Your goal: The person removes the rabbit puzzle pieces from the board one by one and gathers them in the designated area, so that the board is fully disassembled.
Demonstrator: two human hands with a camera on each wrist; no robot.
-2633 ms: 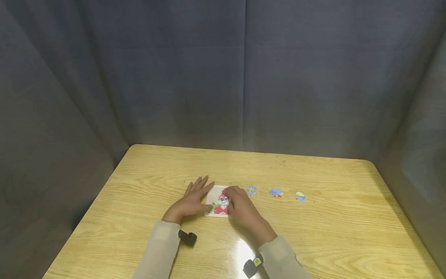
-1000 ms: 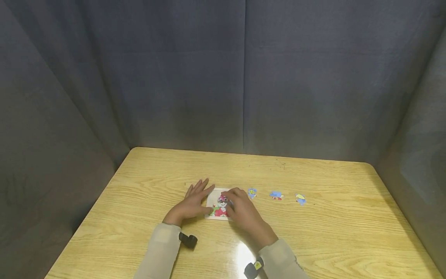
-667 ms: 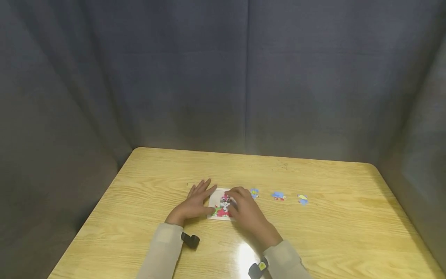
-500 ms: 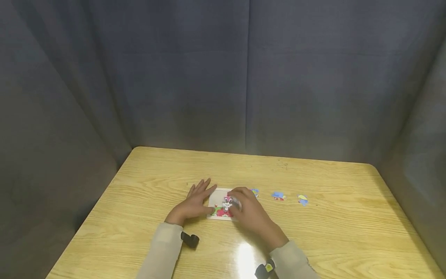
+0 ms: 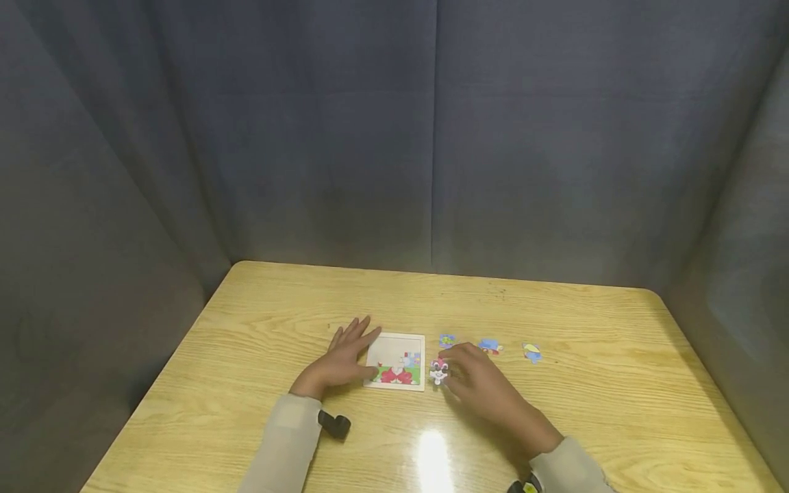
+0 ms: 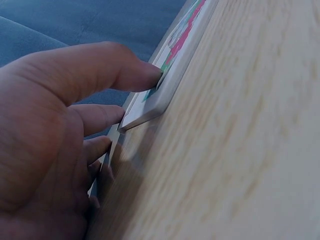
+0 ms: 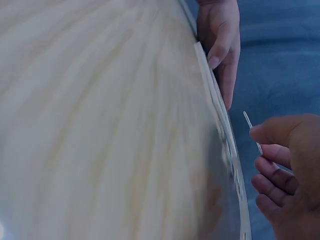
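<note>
Face piece just moved right off tray, lower centre, uncovering its middle. Right hand pinches piece; left hand spread.

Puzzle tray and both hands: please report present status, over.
Left hand rests on left side of puzzle tray. Right hand pinches face piece, right of tray. Tray partly filled; no obstacle seen between.

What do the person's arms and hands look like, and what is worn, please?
The left hand and right hand are bare. Both long sleeves are pale beige, each with a small black device at its end; the right device bears a yellow marking.
</note>
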